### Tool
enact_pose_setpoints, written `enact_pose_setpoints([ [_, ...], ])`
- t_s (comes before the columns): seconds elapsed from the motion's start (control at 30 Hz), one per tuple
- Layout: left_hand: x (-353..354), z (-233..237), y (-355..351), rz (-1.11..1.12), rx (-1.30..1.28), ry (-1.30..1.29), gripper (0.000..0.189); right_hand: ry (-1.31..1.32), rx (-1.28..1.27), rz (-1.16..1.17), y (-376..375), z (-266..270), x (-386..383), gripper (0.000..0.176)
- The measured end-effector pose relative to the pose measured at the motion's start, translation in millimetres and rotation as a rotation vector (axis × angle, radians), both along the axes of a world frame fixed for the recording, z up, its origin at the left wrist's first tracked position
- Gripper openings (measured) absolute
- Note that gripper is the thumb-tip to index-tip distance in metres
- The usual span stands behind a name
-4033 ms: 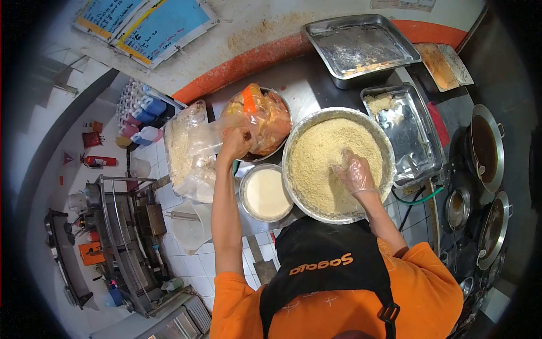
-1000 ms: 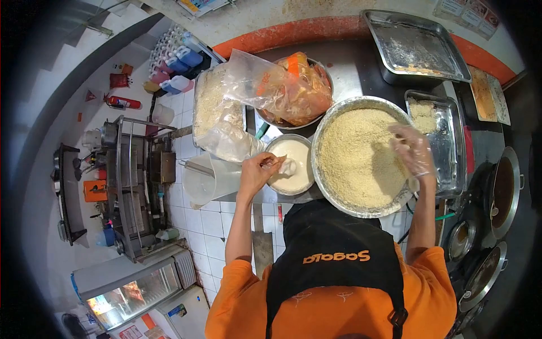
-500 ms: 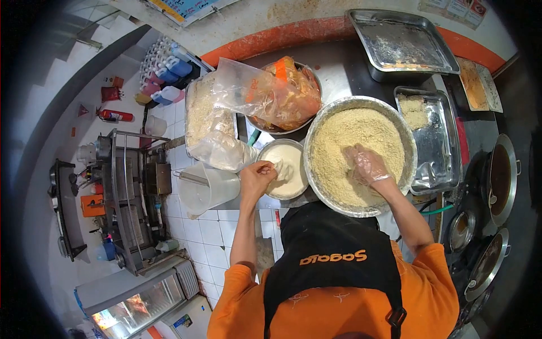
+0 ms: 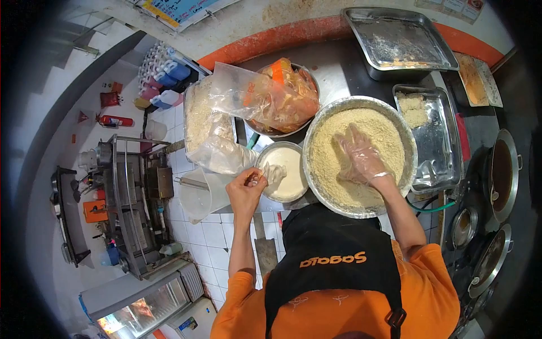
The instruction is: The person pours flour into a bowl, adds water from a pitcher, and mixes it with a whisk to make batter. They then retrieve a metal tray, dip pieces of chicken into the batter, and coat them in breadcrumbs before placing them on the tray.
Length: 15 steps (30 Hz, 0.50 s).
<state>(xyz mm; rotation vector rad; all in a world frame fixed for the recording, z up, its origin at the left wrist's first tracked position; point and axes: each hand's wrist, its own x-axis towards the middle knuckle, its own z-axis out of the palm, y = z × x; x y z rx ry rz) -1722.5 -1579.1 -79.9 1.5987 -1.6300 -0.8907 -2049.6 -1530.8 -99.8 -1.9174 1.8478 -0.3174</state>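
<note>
A small piece, coated white with batter, hangs pinched in the fingers of the left hand just over a small round metal bowl of pale batter. Just beside the bowl stands a wide round metal pan filled with tan crumbs. The gloved right hand lies spread flat on the crumbs.

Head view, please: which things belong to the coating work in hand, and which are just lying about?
In use: left hand, pinching a battered piece over the batter bowl; gloved right hand, flat on the crumb bowl; bag of marinated pieces.
Lying about: steel trays, plastic jug, squeeze bottles, woks.
</note>
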Motion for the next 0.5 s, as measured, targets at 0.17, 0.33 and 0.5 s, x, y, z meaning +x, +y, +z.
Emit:
enact_pose_setpoints([
  [0.17, -10.3, 21.1, 6.9, 0.042, 0.007, 0.010, 0.020, 0.195, 0.051, -0.052, 2.9, 7.2, 25.8, 0.089],
  [0.33, -38.6, 55.8, 6.3, 0.067, 0.016, 0.168, 0.018, 0.039, -0.037, -0.100, 19.9, -35.1, 15.3, 0.053],
  [0.5, -92.9, 91.5, 2.5, -0.072, -0.011, 0.396, 0.024, -0.191, 0.079, -0.123, 35.9, -35.4, -12.0, 0.050],
])
